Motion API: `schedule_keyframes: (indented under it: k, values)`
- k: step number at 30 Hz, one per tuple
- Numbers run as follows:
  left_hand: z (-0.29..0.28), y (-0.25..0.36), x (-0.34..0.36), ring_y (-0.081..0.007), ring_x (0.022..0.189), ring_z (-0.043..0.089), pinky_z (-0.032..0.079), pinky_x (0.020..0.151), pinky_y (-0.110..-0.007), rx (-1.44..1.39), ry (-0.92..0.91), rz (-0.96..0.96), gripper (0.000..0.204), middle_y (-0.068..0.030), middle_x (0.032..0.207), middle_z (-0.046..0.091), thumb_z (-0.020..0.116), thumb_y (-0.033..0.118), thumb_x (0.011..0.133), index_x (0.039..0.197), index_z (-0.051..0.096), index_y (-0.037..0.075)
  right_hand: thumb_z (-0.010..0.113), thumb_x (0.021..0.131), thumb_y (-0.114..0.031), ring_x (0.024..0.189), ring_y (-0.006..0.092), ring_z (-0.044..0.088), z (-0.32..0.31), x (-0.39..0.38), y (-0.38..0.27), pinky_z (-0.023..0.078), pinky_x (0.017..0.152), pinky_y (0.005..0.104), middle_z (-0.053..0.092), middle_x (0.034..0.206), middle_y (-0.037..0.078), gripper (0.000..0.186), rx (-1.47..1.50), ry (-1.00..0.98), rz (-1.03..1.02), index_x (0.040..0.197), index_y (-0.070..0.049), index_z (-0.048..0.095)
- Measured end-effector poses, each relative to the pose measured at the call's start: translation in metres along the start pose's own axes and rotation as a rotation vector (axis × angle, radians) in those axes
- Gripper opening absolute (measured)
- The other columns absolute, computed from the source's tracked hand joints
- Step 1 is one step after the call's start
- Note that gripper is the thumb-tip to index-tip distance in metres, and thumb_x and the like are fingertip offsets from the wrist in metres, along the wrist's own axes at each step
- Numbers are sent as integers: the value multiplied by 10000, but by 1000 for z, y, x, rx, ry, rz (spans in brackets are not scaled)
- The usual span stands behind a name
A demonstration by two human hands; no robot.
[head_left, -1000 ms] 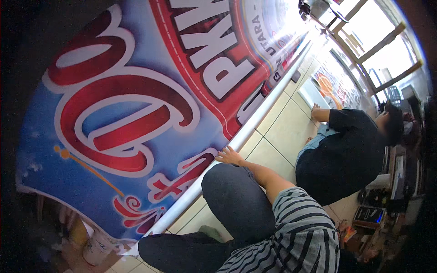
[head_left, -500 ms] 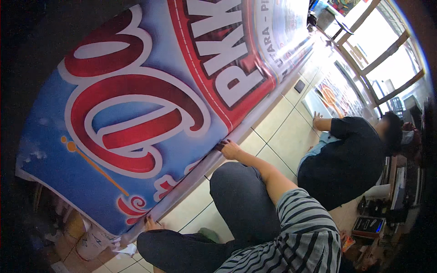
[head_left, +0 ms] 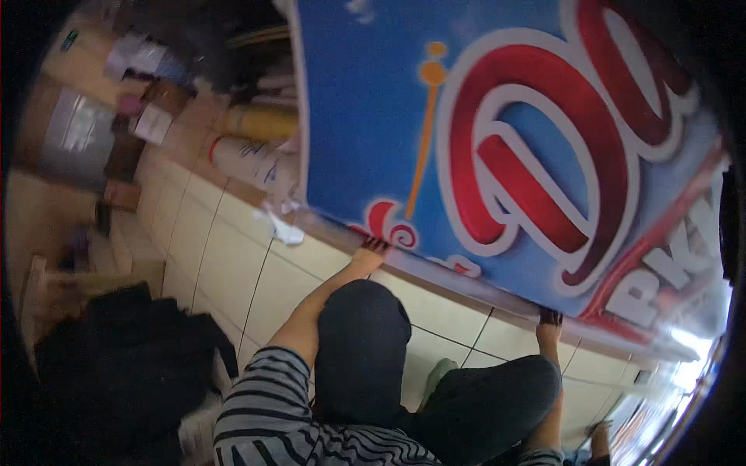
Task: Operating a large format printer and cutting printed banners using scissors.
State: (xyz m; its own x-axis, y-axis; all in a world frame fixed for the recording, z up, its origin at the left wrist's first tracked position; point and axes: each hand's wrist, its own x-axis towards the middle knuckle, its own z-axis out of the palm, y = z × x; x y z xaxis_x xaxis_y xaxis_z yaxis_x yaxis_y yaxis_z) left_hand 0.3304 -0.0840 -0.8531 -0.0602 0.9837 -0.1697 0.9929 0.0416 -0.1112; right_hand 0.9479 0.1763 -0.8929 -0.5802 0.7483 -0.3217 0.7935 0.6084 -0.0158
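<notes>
Dark-grey trousers [head_left: 361, 330] cover my knees, nearer than my hands. My left hand [head_left: 371, 250] and right hand [head_left: 550, 318] bend their fingers over the rolled edge [head_left: 458, 288] of the banner [head_left: 365, 116]; I can't tell whether the thumbs pinch. That roll's long axis runs past both hands, right end slanting toward me. Beyond them spreads the blue printed face; a white scrap [head_left: 287, 233] lies left of my left hand.

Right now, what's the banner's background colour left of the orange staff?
Blue banner background, best seen in the head view.
</notes>
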Motion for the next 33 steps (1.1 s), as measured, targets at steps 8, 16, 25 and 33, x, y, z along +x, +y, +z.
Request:
schedule_keyframes:
  k: [8, 16, 25, 33]
  values:
    - [-46, 8, -7, -405, 1352, 454, 346, 1151, -498, -391, -231, 60, 748, -205, 1479, 472, 631, 70, 758, 1480, 433, 93, 580, 769, -88, 1330, 359, 449, -27, -12, 0, 361, 1100, 521, 527, 1388, 194, 529, -5, -11, -69, 1299, -101, 576]
    - [-61, 11, 15, -397, 1237, 553, 442, 1023, -509, -499, -479, 128, 572, -213, 1341, 584, 640, 78, 759, 1327, 571, 60, 651, 814, -194, 1220, 287, 528, -65, -39, -51, 323, 1128, 515, 651, 1180, 80, 436, 90, -60, 179, 1248, -146, 652]
    - [-75, 43, 53, -398, 1175, 585, 472, 966, -507, -426, -633, 242, 502, -202, 1278, 617, 643, 88, 767, 1267, 600, 62, 732, 787, -496, 1534, 379, 130, -56, -148, -90, 143, 1211, 584, 60, 1670, 210, 1082, 598, -107, 1264, 1618, -168, 121]
    - [-136, 87, 123, -398, 1120, 614, 499, 915, -505, -402, -528, 528, 441, -193, 1222, 647, 646, 97, 774, 1213, 626, 63, 721, 794, -600, 1534, 389, 122, -3, -256, -80, 233, 1160, 645, 20, 1670, 213, 1113, 785, -104, 1308, 1619, -202, 90]
